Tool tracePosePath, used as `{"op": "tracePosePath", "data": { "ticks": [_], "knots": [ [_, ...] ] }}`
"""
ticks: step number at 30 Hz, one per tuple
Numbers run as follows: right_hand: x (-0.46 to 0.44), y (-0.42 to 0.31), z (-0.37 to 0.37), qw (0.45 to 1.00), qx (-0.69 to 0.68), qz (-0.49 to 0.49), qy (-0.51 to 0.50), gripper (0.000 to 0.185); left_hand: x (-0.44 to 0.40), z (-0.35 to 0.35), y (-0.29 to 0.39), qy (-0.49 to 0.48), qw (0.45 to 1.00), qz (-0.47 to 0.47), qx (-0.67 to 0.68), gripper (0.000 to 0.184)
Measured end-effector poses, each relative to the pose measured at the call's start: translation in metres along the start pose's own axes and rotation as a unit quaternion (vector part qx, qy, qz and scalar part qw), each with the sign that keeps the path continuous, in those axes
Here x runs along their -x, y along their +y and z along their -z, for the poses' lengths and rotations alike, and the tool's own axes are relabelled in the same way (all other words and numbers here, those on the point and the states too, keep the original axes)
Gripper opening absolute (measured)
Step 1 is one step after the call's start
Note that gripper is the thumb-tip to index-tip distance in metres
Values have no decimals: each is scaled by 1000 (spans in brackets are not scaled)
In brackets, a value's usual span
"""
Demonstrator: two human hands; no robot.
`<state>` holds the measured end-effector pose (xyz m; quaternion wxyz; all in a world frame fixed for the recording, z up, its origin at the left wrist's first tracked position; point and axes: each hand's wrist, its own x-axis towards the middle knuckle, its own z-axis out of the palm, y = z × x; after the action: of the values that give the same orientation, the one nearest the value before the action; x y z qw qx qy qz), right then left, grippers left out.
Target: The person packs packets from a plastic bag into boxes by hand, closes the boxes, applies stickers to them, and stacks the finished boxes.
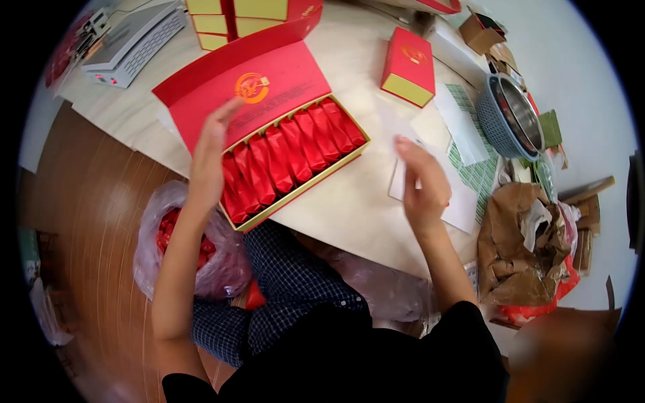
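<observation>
An open red gift box [295, 187] with a gold-yellow rim lies tilted across the table in front of me. Several shiny red packets [289, 151] stand in a row inside it. Its red lid [285, 70], printed with a gold emblem, is folded back. My left hand [211, 158] is at the box's left end, fingers stretched upward; whether it touches the box I cannot tell. Over white paper sheets [459, 201] to the right, my right hand [424, 185] hovers with half-curled fingers and a gap by the thumb. A blurred pale shape shows near its fingertips.
A closed red box [410, 64] stands at the back right, and stacked boxes [259, 8] at the back. A grey machine [134, 43] sits far left. Basins [504, 121] and a crumpled paper bag [514, 248] lie right. A plastic bag [158, 269] with red wrappers is below.
</observation>
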<state>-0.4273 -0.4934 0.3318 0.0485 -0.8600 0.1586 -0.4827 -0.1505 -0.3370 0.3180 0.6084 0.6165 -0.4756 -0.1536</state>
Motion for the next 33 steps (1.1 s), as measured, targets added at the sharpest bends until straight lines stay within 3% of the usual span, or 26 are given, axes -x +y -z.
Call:
{"op": "tracePosePath", "data": {
  "ticks": [3,7,10,27,33],
  "knots": [
    [-9,-27,-41,989,-79,112,-58,30,13,31,-7,135,991,8,5,53],
    [-2,-62,-81,951,-127,213,-184,35,48,48,-16,176,983,40,-22,50],
    [3,-75,-101,935,-156,239,-208,38,67,50,-17,186,980,72,-30,50],
    [9,-85,-116,930,-214,193,-226,39,75,23,-34,179,979,86,44,37],
    [11,-83,-116,929,-214,197,-230,43,76,10,-42,169,983,74,14,51]
  ]
}}
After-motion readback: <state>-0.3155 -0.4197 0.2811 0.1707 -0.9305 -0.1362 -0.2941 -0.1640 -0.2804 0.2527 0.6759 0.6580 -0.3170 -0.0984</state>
